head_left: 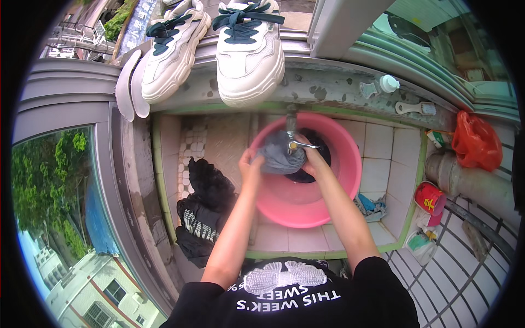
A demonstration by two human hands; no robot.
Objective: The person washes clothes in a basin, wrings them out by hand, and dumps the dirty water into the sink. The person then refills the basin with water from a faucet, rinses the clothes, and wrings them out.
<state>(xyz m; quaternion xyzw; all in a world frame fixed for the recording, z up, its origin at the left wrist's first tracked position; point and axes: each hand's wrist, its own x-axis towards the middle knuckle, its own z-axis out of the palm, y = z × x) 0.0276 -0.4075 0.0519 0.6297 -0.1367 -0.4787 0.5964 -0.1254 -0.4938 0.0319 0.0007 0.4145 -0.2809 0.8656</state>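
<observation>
Both my hands hold a wet grey cloth [279,158] beneath a metal water tap [291,135], over a pink plastic basin [344,184]. My left hand [251,162] grips the cloth's left side and looks a little blurred. My right hand [312,160] is on its right side, partly hidden behind the tap's lever. Dark fabric [322,143] lies in the basin behind and beside my right hand. Some water shows at the bottom of the basin. A heap of black clothing [205,213] lies to the left of the basin.
The basin stands in a tiled sink with a green rim [416,197]. White sneakers [251,61] and insoles [128,88] rest on the far ledge, with a brush [415,108] and a white-capped bottle [381,85]. A blue cloth [371,204] lies right of the basin; a red plastic bag [475,141] sits beyond.
</observation>
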